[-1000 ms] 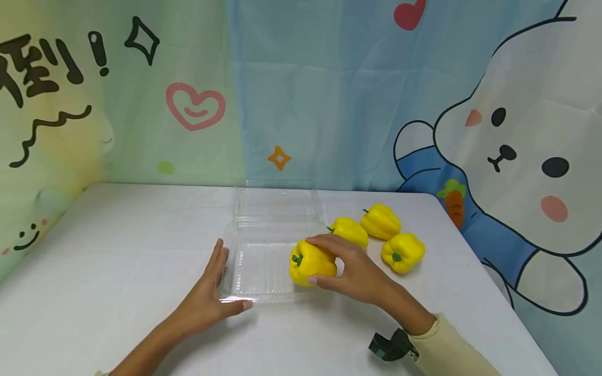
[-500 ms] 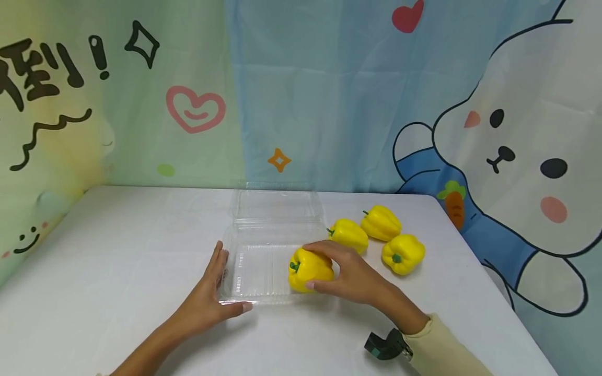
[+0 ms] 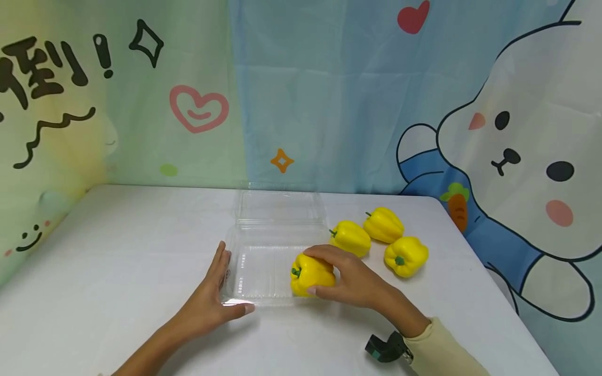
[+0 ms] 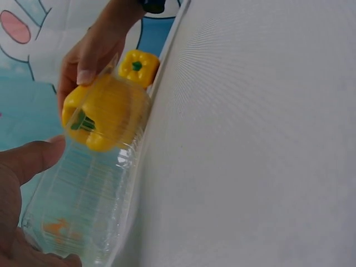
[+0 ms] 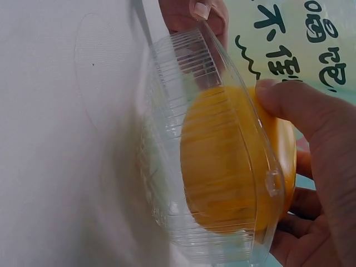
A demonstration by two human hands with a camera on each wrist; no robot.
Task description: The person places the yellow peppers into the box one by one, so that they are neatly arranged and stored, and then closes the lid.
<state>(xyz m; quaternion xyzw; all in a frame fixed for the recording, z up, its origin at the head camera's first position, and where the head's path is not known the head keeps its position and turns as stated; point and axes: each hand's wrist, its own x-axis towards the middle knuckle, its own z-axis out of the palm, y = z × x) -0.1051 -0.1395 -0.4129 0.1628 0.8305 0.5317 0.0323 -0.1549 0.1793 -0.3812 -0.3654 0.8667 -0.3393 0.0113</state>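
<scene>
My right hand (image 3: 350, 277) grips a yellow bell pepper (image 3: 310, 277) with thumb and fingers on its sides, its green stem facing left. In the right wrist view the pepper (image 5: 219, 161) shows through the clear wall, low inside the right part of a clear plastic clamshell container (image 3: 256, 271). The container's lid (image 3: 279, 207) lies folded back toward the wall. At the container's left end rests my left hand (image 3: 207, 297), fingers straight along the side and thumb at the front corner. The left wrist view shows that thumb (image 4: 41, 158) at the rim.
Three more yellow bell peppers lie right of the container: one near it (image 3: 351, 239), one farther back (image 3: 383, 225) and one to the right (image 3: 406, 257). They rest on a white table (image 3: 117, 250). A cartoon-printed curtain (image 3: 320, 104) hangs behind. A black device (image 3: 385, 348) sits at my right wrist.
My right hand has lowered the pepper a little, bringing it down and slightly toward the front inside the container. The left hand stays in place, and the other peppers have not moved.
</scene>
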